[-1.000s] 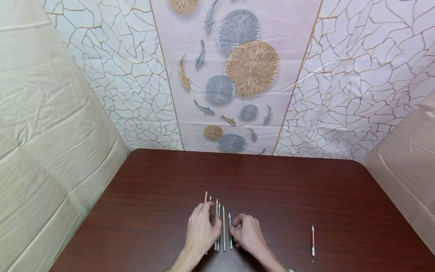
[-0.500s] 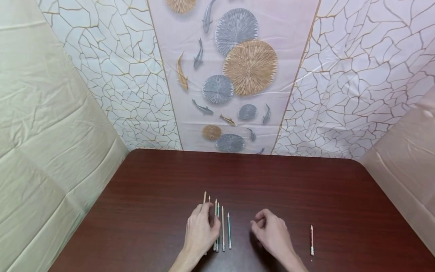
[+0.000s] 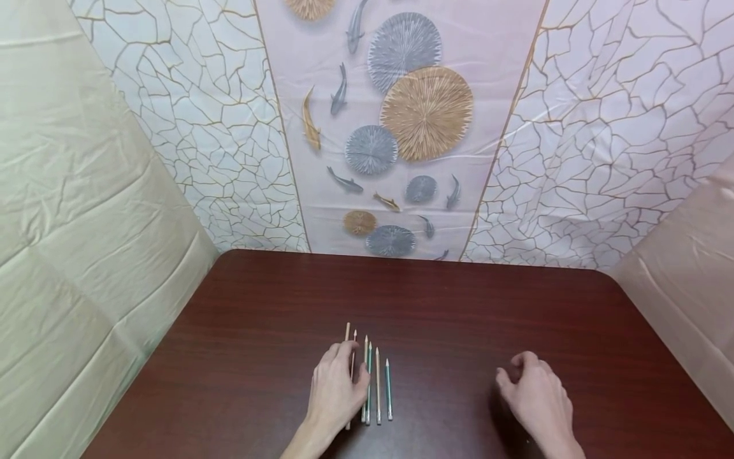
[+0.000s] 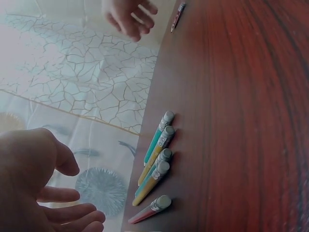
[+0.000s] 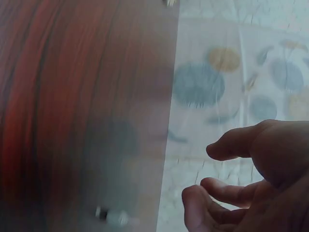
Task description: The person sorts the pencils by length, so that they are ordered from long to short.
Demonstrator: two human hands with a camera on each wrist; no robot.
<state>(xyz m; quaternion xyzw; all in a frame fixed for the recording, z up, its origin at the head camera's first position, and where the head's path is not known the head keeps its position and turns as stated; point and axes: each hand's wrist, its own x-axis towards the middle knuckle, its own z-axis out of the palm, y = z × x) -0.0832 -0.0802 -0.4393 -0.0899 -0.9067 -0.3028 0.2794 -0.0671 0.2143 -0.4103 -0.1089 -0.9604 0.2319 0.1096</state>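
Observation:
Several pencils lie side by side, tips away from me, in the head view; a short green pencil (image 3: 388, 389) is at the right end, with a yellow pencil (image 3: 378, 386) beside it. My left hand (image 3: 335, 392) hovers close over the left part of the row, partly covering a red pencil (image 4: 149, 210) and its neighbours. Its fingers are loosely bent around nothing in the left wrist view. My right hand (image 3: 539, 398) is above the table at the right, thumb and fingers apart and holding nothing. A single red pencil (image 4: 178, 18) lies near it, hidden by that hand in the head view.
The dark wood table (image 3: 436, 306) has rounded far corners. Behind it hangs a patterned cloth (image 3: 390, 191) with fish and round leaves, and a pale cloth (image 3: 115, 255) hangs along the left side.
My right hand has let go of the short green pencil and moved right, over the lone red pencil. My left hand stays over the row.

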